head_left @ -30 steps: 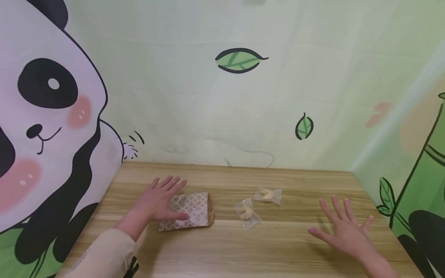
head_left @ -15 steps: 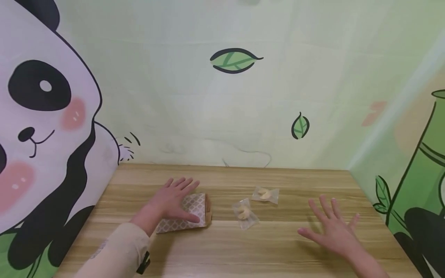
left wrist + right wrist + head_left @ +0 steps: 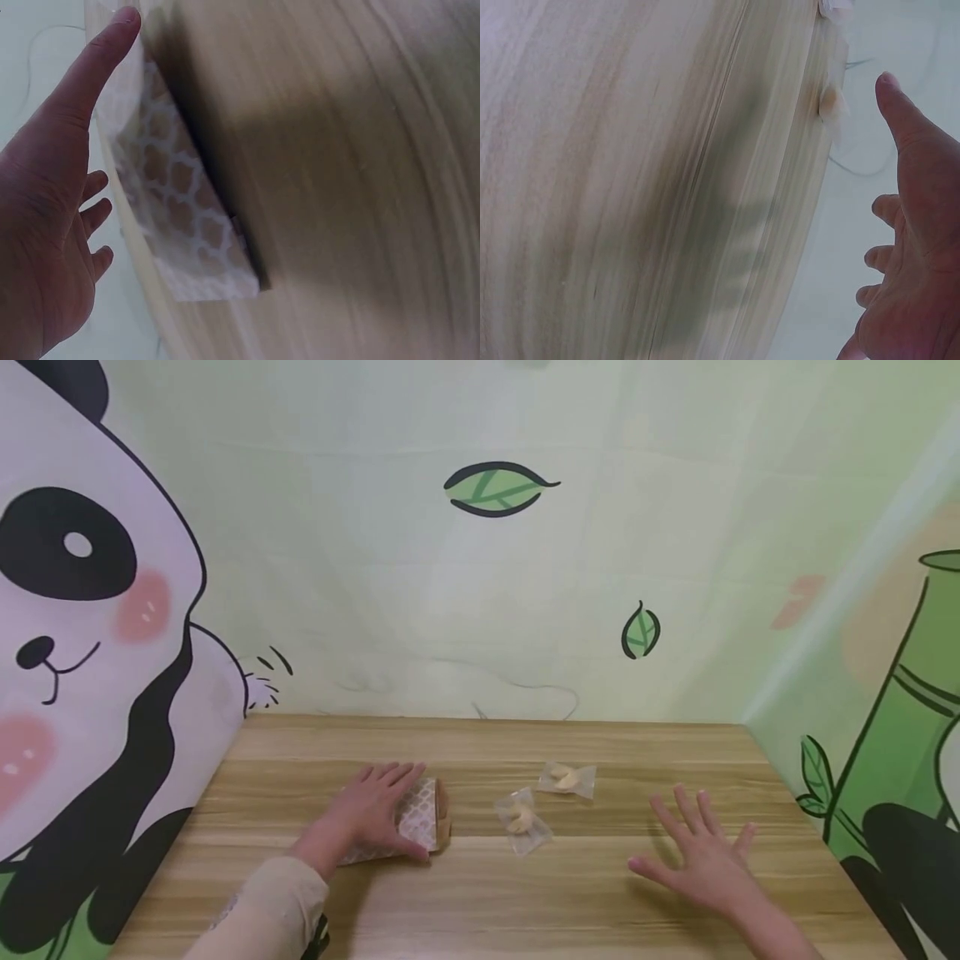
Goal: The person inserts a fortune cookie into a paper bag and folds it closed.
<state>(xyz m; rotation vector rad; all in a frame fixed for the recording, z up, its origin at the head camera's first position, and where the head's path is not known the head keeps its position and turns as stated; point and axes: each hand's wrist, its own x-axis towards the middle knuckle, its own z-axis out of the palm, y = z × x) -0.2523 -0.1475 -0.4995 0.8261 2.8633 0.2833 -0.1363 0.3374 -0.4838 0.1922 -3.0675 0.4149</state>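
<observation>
A paper bag [image 3: 420,814] with a white lattice print lies flat on the table, its brown open end to the right. Over it is my left hand [image 3: 371,810], fingers spread, covering its left part. In the left wrist view the thumb [image 3: 97,64] reaches across the patterned bag [image 3: 187,195]; firm contact cannot be made out. Right of the bag lie two clear wrappers, a nearer one [image 3: 522,822] and a farther one [image 3: 567,779], each holding a pale piece like a fortune cookie. My right hand [image 3: 705,864] hovers above the table with spread fingers, holding nothing.
The wood-grain table [image 3: 540,902] meets a pale green cloth backdrop [image 3: 360,568] at its back edge. A printed panda [image 3: 75,610] covers the left side, printed bamboo [image 3: 900,752] the right.
My left hand has moved right and lowered over the bag, its thumb now at the bag's front edge. The view has turned slightly right. The bag and wrapped pieces stay in place.
</observation>
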